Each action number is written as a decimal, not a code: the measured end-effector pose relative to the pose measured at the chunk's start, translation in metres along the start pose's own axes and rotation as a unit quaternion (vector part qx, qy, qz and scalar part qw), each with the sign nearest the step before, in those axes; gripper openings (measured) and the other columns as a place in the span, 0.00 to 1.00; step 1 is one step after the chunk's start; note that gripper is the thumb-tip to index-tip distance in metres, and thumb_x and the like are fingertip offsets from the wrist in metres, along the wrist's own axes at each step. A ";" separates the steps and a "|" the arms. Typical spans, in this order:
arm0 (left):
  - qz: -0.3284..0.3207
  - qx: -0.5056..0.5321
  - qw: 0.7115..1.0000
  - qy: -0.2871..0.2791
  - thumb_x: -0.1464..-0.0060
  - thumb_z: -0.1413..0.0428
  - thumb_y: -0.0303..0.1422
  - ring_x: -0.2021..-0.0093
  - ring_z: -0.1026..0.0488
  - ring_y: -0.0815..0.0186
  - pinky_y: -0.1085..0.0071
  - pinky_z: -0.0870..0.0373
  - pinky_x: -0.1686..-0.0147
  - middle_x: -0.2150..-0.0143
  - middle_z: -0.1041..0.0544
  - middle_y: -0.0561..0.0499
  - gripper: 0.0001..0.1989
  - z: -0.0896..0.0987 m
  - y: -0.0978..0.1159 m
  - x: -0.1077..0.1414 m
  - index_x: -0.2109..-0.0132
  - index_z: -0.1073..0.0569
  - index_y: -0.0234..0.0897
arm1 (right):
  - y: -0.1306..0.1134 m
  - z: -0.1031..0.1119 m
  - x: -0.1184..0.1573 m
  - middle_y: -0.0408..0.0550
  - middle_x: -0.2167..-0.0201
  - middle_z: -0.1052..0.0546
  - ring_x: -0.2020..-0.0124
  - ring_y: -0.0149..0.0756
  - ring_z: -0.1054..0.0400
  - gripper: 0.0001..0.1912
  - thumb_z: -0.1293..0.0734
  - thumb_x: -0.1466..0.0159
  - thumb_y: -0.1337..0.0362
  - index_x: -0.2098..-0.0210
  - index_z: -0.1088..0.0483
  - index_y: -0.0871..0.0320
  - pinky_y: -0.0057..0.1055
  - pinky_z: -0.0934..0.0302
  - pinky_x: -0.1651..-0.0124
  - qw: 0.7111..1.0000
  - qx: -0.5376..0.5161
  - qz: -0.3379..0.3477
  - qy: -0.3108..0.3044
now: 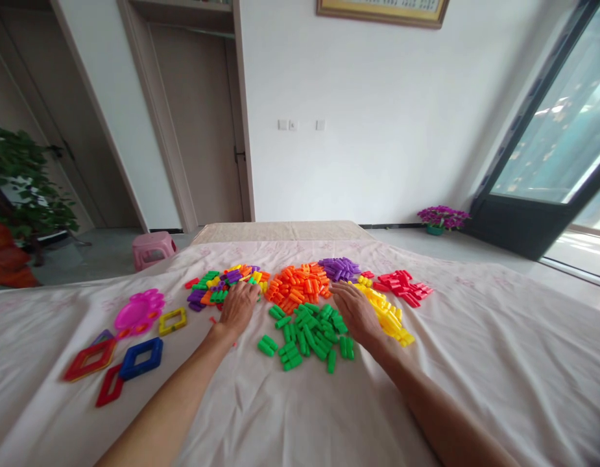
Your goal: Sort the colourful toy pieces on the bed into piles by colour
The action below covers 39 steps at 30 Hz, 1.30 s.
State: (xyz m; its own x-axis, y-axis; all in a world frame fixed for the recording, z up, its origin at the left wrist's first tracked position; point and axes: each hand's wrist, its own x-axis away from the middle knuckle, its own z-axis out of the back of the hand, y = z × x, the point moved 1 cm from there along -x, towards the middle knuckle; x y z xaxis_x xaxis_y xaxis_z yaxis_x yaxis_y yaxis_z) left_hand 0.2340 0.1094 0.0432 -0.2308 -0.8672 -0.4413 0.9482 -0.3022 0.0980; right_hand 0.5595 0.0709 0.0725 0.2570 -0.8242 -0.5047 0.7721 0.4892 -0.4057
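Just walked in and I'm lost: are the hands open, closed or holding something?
Left hand: at the mixed-color pile; grip cannot be told.
Right hand: beside the yellow pieces; whether it holds anything cannot be told.

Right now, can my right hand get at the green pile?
Probably yes: the right hand is just beside the green pile, between it and the yellow pile, and nothing visible blocks the way. Whether that hand holds a piece is hidden.
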 end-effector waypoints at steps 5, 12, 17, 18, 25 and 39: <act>0.052 0.127 0.990 -0.019 0.43 0.47 0.25 0.53 0.26 0.55 0.61 0.34 0.49 0.56 0.20 0.41 0.11 -0.006 0.000 0.010 0.56 0.23 0.39 | -0.019 -0.014 0.007 0.53 0.37 0.30 0.35 0.48 0.38 0.33 0.49 0.29 0.41 0.38 0.31 0.54 0.50 0.45 0.32 0.972 -0.217 -0.088 -0.021; 0.096 0.273 0.957 -0.034 0.38 0.50 0.37 0.53 0.22 0.62 0.67 0.28 0.53 0.52 0.18 0.46 0.15 -0.006 0.014 0.019 0.51 0.22 0.39 | -0.010 -0.023 0.012 0.53 0.42 0.25 0.37 0.50 0.35 0.35 0.49 0.31 0.38 0.41 0.27 0.52 0.52 0.45 0.32 0.933 -0.319 -0.165 -0.029; 0.149 0.329 0.933 -0.005 0.37 0.53 0.40 0.61 0.20 0.61 0.66 0.26 0.60 0.58 0.17 0.46 0.19 0.003 0.006 0.017 0.51 0.21 0.37 | -0.009 -0.028 0.010 0.57 0.44 0.24 0.40 0.49 0.31 0.36 0.49 0.31 0.39 0.40 0.29 0.56 0.52 0.40 0.35 0.918 -0.352 -0.183 -0.018; 0.162 0.297 0.941 0.021 0.38 0.51 0.37 0.59 0.21 0.60 0.65 0.26 0.57 0.56 0.17 0.45 0.17 0.004 0.000 0.015 0.52 0.21 0.37 | -0.009 -0.029 0.010 0.58 0.44 0.24 0.40 0.49 0.31 0.37 0.50 0.31 0.39 0.40 0.29 0.56 0.52 0.40 0.35 0.919 -0.347 -0.186 -0.018; 0.069 0.056 0.995 0.047 0.45 0.46 0.25 0.48 0.27 0.53 0.58 0.33 0.45 0.48 0.22 0.42 0.17 -0.002 -0.019 -0.005 0.52 0.20 0.42 | -0.014 -0.031 0.009 0.54 0.43 0.24 0.39 0.51 0.33 0.35 0.52 0.29 0.41 0.38 0.31 0.52 0.52 0.40 0.35 0.940 -0.301 -0.162 -0.011; 0.114 0.115 0.982 0.096 0.40 0.49 0.29 0.51 0.24 0.56 0.63 0.30 0.53 0.53 0.20 0.44 0.10 -0.009 -0.026 0.004 0.53 0.27 0.41 | -0.007 -0.034 0.007 0.50 0.48 0.22 0.41 0.52 0.31 0.31 0.51 0.29 0.44 0.46 0.24 0.50 0.51 0.36 0.38 0.957 -0.251 -0.140 -0.031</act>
State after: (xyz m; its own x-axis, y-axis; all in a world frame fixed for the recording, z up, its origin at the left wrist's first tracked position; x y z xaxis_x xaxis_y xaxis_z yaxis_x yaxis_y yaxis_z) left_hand 0.2100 0.1175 0.0307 0.0479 -0.8391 -0.5419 0.8909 -0.2095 0.4031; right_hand 0.5361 0.0714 0.0459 0.1273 -0.9506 -0.2831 0.4433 0.3099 -0.8411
